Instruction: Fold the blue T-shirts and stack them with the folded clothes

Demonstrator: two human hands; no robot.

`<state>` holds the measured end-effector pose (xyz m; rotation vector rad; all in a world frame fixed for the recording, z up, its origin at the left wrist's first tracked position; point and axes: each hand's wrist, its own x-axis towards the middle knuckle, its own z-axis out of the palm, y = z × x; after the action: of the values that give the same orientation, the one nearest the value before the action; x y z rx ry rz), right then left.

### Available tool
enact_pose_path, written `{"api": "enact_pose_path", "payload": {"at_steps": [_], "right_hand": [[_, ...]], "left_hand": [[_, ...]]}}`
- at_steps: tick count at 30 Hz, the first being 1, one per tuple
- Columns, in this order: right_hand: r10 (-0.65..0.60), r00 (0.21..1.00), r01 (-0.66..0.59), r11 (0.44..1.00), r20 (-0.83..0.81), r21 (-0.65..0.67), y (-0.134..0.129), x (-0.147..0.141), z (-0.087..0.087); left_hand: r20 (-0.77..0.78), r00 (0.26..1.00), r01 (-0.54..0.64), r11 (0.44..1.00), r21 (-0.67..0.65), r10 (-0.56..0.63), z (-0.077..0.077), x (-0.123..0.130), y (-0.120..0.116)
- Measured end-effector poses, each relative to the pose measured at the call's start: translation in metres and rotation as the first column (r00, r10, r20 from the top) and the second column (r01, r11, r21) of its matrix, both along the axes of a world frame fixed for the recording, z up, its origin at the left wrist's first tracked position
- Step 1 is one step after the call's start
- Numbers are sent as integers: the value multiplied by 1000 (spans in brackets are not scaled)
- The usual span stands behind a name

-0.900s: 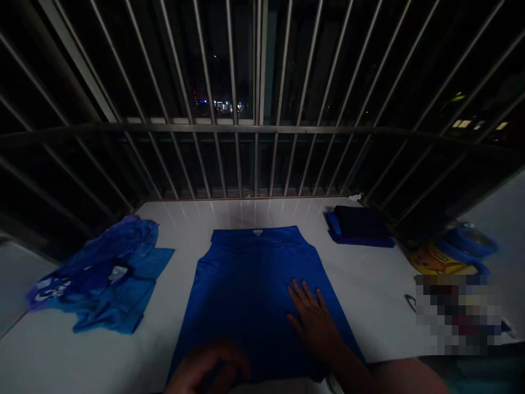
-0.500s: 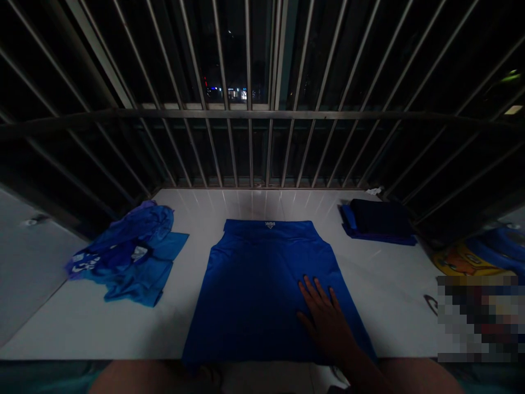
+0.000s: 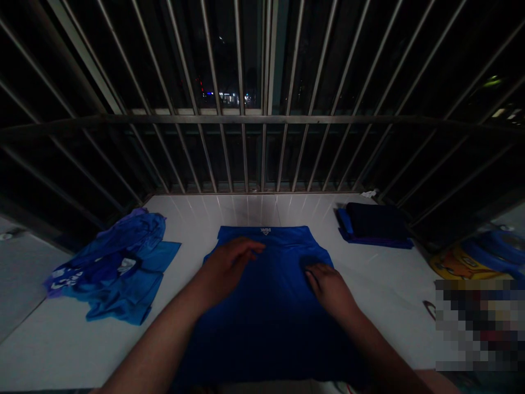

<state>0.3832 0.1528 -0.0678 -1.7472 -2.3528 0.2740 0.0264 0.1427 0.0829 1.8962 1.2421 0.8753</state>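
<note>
L hand (image 3: pixel 225 269) was loosely open, R hand (image 3: pixel 333 288) curled, grip unclear; blue PEAK top (image 3: pixel 270 312) prob. needed even palm strokes.

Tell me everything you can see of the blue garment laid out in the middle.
The blue garment lies flat on a white surface, its narrower top edge toward the metal grille. The cloth looks smooth, with faint creases near the top and a small white logo centred by that edge. Its near end is in shadow. The left hand is over its upper left, the right hand over its right side; contact is unclear.
</note>
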Motion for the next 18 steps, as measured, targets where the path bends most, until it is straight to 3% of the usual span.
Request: {"api": "enact_pose_path", "payload": {"at_steps": [4,6,8,13,18], "right_hand": [[-74,989,77,997,129,-15,72,3,26],[-106,975,112,993,195,-20,103,1,30],[-92,972,99,995,216,-23,129,0,28],[58,974,-35,994,219,-105,179,4,16],[130,971,-97,982,201,-165,206,13,8]], "left_hand": [[-302,937,-213,972,-97,175,-61,-40,108],[-489,857,-206,978,-32,165,-88,-59,139],[-577,804,-174,985,2,143,-107,-71,158],[-643,764,-72,997,4,58,-128,-80,192],[-700,714,-10,999,-38,-20,-138,-93,225]]}}
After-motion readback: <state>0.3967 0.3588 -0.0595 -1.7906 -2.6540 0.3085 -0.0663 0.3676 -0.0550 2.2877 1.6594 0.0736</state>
